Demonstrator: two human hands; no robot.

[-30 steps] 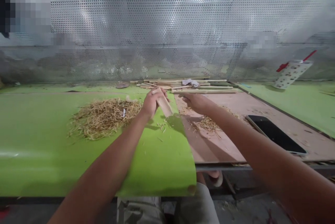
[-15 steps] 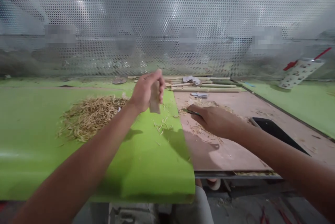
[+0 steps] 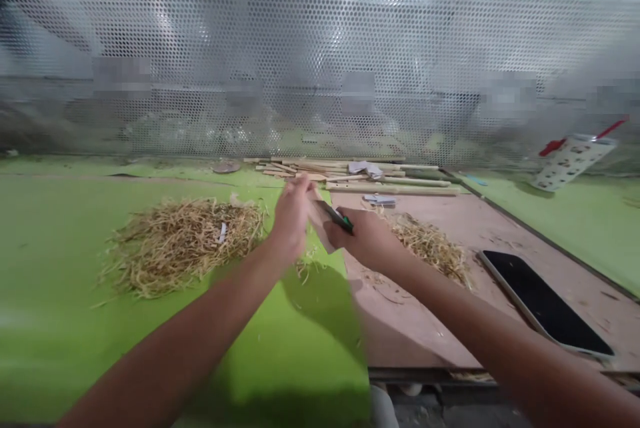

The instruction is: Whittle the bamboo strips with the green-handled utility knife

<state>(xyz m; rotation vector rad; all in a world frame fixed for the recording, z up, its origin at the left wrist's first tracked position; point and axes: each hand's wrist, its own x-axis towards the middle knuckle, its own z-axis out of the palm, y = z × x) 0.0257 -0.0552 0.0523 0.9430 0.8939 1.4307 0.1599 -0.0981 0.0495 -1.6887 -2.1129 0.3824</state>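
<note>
A perforated metal screen [image 3: 300, 68] walls off the far side, the green sheet [image 3: 280, 348] spreads left, the pinkish board [image 3: 430, 335] lies right, with a heap of shavings [image 3: 180, 241] on the green and a phone [image 3: 547, 305] near right. In the centre, the left hand [image 3: 293, 215], fingers curled round a pale wooden piece [image 3: 321, 228] above the sheet's right edge; the right hand [image 3: 367, 235], fingers wrapped round a dark tool [image 3: 337, 217] against it.

1. A green sheet [image 3: 150, 355] is covering the left, carrying a straw-coloured shavings heap [image 3: 180, 241] and loose curls [image 3: 304, 271].
2. A pinkish board [image 3: 415, 341] is bearing a smaller heap [image 3: 433, 245] and a phone [image 3: 543, 296].
3. Pale sticks [image 3: 395, 188] are lying along the back.
4. A patterned tumbler [image 3: 574, 163] is standing on green surfacing [image 3: 585, 228] at far right.
</note>
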